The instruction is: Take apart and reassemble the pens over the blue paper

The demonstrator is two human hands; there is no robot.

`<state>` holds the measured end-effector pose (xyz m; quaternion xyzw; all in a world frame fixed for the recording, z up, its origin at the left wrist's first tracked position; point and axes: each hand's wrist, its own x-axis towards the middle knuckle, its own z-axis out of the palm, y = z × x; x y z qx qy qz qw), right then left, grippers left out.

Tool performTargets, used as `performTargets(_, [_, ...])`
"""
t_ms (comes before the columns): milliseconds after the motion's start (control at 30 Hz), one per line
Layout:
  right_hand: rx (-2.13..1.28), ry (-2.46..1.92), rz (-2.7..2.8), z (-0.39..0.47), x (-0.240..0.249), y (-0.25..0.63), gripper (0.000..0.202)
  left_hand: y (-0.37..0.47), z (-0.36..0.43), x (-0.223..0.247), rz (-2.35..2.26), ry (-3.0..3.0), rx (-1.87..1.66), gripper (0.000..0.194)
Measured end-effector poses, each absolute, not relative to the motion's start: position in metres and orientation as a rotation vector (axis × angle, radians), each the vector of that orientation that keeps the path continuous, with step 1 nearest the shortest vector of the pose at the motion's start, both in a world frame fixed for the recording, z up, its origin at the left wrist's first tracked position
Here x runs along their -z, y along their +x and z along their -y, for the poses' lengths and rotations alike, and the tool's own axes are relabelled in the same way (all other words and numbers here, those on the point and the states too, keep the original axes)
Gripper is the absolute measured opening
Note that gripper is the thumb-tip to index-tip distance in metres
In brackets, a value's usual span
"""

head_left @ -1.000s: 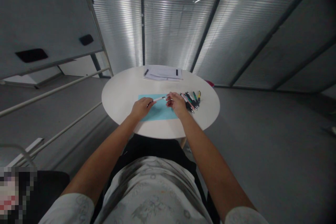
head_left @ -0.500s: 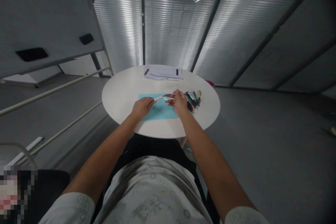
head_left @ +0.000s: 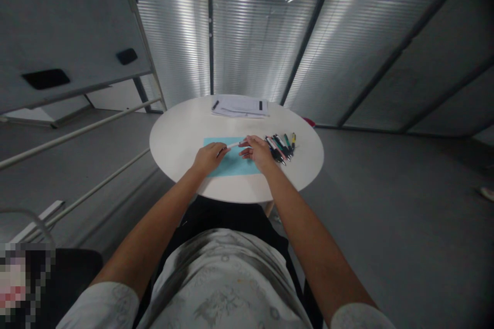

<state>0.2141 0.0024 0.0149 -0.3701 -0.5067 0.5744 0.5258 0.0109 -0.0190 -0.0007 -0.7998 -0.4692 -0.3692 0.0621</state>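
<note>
A white pen barrel spans the gap between my two hands, above a light blue sheet on the table. My left hand grips the barrel's left end, fingers closed, and a small dark end shows by the thumb. Thumb and fingers of my right hand pinch at the other end of the pen, where a dark part shows; its exact shape is too small to tell. Several pens, mostly black, green and white, lie in a loose row just right of my right hand.
The round white table carries a stack of papers with dark items on it at the far side. To the left stands a board on a metal frame. A dark chair is at the lower left.
My right hand has moved left and slightly down, closer to my left hand. The thin dark piece seen between the white barrel and my right fingers is now mostly out of sight.
</note>
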Motion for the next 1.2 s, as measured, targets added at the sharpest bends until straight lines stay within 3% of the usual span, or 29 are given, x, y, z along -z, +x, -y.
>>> performTargets(567, [-1.435, -0.913, 1.15, -0.003, -0.017, 0.215, 0.04, 0.01, 0.018, 0.001, 1.451, -2.405, 1.136, 0.03])
performTargets(667, [-1.208, -0.967, 1.143, -0.008, -0.016, 0.219, 0.035, 0.01, 0.018, 0.001, 1.469, -2.399, 1.145, 0.03])
performTargets(767, [-0.666, -1.167, 1.208, -0.012, -0.014, 0.225, 0.023, 0.01, 0.018, 0.0, 1.504, -2.392, 1.149, 0.031])
performTargets(900, [-0.102, -1.473, 1.578, -0.011, -0.008, 0.229, 0.024, 0.01, 0.018, -0.002, 1.541, -2.374, 1.168, 0.032])
performTargets(1067, [-0.003, -1.696, 1.852, -0.006, -0.001, 0.226, 0.015, 0.009, 0.017, -0.002, 1.563, -2.355, 1.193, 0.033])
performTargets(1200, [-0.157, -1.6, 1.736, -0.012, 0.001, 0.228, 0.014, 0.007, 0.015, 0.0, 1.61, -2.347, 1.226, 0.033])
